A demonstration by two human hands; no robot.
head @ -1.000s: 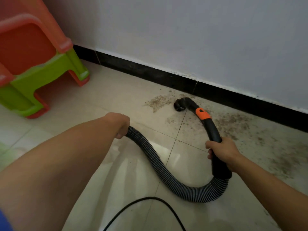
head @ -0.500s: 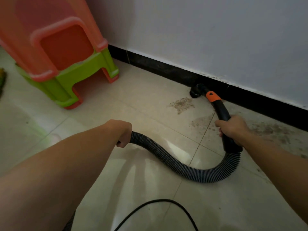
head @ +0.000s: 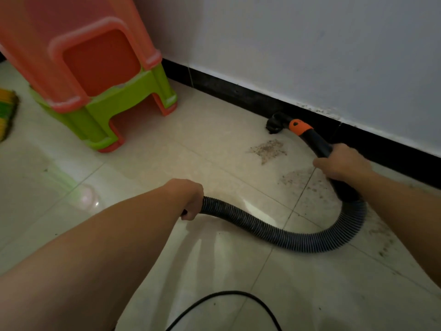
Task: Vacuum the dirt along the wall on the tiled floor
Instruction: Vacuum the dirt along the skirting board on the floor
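The right hand [head: 341,163] has its fingers curled round the black rigid vacuum wand [head: 321,145], just behind its orange collar [head: 299,127]. The wand's black nozzle [head: 274,124] sits on the pale tiled floor [head: 214,149] at the far side, against the black skirting board [head: 226,91] at the foot of the white wall [head: 286,44]. The left hand [head: 188,199] is closed round the grey-black ribbed hose [head: 262,228], which runs right from that fist, sags in a loop over the near tiles and rises to the wand's rear end below the right hand. A patch of brown gritty dirt [head: 268,150] lies on the floor just on the near side of the nozzle, and thinner speckled dirt spreads to the right along the skirting board. At far left stands a stack of plastic stools [head: 95,68], orange over green. A thin black cable [head: 226,293] arcs across the nearest tiles, and yellow-and-green broom bristles [head: 7,111] show at the left edge.
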